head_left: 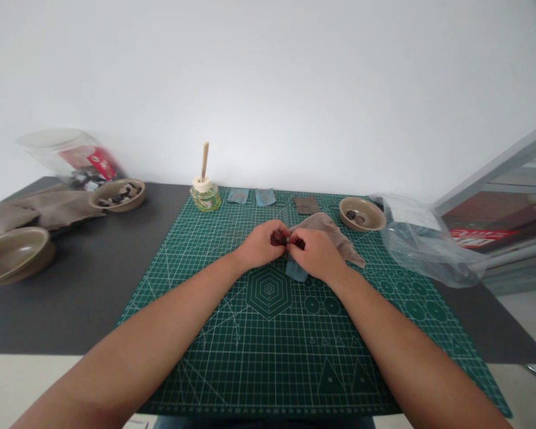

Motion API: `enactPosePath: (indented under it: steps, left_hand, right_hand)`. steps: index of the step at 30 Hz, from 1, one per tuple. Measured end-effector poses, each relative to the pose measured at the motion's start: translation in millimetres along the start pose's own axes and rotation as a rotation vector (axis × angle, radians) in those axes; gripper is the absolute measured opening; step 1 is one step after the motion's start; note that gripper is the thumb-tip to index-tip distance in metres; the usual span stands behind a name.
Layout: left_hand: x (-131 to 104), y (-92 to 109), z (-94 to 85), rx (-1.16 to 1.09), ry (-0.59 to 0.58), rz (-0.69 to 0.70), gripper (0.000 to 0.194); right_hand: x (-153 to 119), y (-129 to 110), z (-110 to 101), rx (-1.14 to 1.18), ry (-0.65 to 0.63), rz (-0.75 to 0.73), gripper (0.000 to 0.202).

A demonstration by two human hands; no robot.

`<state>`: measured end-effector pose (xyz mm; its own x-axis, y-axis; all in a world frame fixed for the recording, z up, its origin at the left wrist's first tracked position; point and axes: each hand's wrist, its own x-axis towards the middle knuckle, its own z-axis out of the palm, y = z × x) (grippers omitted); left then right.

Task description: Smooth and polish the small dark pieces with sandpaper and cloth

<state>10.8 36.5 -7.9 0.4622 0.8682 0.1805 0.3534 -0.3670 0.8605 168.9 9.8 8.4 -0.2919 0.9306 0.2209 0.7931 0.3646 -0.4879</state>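
Above the middle of the green cutting mat (178, 339), my left hand (264, 243) and my right hand (315, 251) meet fingertip to fingertip. Both are closed in a pinch around a small dark brown piece (277, 238), mostly covered by the fingers; its kind cannot be made out. Below the right hand's fingers a small blue sheet (297, 271) lies on the mat, partly hidden. A crumpled grey-brown cloth (333, 229) spreads just behind and beside my right hand.
Two blue squares (238, 195) and a brown square (307, 205) lie along the mat's back edge, near a diffuser bottle (206, 195). At right are a bowl (375, 221) with dark pieces and a plastic bag (422, 244). Bowls, cloth (49, 208) and jar (58, 152) stand left.
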Motion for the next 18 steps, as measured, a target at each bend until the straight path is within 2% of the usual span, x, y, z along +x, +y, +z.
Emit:
enactPosePath:
  steps: [4,11,18]
  left_hand:
    - [-0.3,-0.7,0.4,0.014,-0.002,0.007,0.022]
    - [-0.8,0.3,0.5,0.035,0.001,0.014,0.024]
    - [-0.4,-0.5,0.3,-0.002,-0.026,0.010,0.027]
  right_hand:
    - [-0.1,-1.6,-1.8,0.027,0.027,0.004,0.012]
    - [-0.8,-2.8,-8.0,0.067,0.147,0.014,0.010]
    - [0.4,-0.4,-5.3,0.015,0.063,-0.015,0.013]
